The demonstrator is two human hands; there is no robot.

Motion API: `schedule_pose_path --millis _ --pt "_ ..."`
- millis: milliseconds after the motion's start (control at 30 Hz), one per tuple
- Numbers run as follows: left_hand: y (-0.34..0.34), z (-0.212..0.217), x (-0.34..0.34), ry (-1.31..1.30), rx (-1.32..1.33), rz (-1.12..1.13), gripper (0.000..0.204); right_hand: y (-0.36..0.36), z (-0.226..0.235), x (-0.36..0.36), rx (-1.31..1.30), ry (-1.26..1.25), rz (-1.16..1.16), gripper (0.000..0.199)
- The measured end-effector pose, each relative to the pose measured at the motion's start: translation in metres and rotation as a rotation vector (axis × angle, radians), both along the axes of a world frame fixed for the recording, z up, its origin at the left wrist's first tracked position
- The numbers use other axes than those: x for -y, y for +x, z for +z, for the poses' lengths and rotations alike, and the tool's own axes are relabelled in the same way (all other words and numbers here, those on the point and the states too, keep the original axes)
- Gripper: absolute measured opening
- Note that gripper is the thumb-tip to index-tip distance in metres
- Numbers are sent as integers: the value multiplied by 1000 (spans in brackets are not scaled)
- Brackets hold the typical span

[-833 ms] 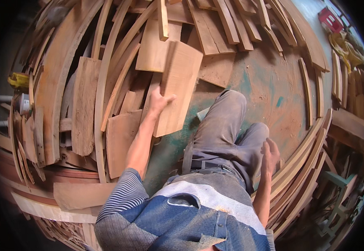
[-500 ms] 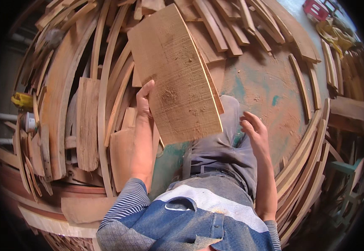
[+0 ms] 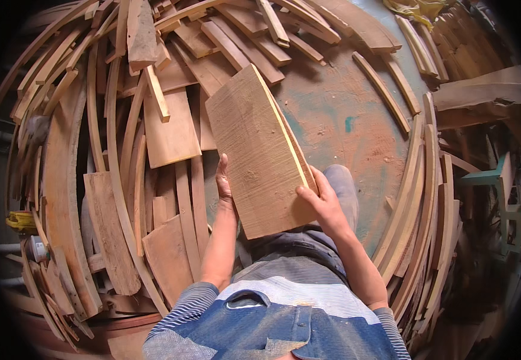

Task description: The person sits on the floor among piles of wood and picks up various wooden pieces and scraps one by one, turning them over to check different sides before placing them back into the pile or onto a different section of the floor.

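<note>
In front of my body I hold a wide, rough-faced wooden board point(image 3: 257, 150), tilted, its long sides running away from me. A second board point(image 3: 289, 135) shows as a thin strip along its right edge, lying behind it. My left hand point(image 3: 224, 180) supports the left edge, thumb upright beside it and the other fingers hidden underneath. On the right edge near the lower corner, my right hand point(image 3: 323, 204) grips both boards, thumb on the front face.
Long planks point(image 3: 65, 198) and loose offcuts are heaped to the left and ahead. Curved-looking strips point(image 3: 416, 234) line the right side. A dusty greenish surface point(image 3: 356, 129) spreads ahead right. A yellow object point(image 3: 22, 222) lies at far left, and a teal frame point(image 3: 503, 180) stands right.
My right hand has come from beside the boards to grip their right edge. The boards are lower and nearer my body, and the sawdust on the front face is mostly gone. The view has shifted.
</note>
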State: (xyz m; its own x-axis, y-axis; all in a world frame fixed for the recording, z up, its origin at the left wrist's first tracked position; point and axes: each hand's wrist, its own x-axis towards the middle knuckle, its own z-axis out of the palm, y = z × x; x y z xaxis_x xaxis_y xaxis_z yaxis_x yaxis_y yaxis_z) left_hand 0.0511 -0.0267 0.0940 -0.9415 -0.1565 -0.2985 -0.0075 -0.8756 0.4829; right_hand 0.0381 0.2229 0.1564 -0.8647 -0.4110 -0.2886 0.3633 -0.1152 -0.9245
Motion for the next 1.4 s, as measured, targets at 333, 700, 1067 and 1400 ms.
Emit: schedule_pose_path --millis 333,700,1067,1400 --pt "-60 -29 -20 -116 -169 -220 77 13 -25 -48 86 -6 -193 66" --pt "-96 -19 -120 -217 -276 -775 71 89 -27 -78 242 -172 -714 45" --pt "-121 -32 -192 -303 -134 -1159 69 119 -46 -89 409 -460 -964 38" --pt "-151 -100 -158 -627 112 -1171 83 146 -51 -106 544 -655 -899 37"
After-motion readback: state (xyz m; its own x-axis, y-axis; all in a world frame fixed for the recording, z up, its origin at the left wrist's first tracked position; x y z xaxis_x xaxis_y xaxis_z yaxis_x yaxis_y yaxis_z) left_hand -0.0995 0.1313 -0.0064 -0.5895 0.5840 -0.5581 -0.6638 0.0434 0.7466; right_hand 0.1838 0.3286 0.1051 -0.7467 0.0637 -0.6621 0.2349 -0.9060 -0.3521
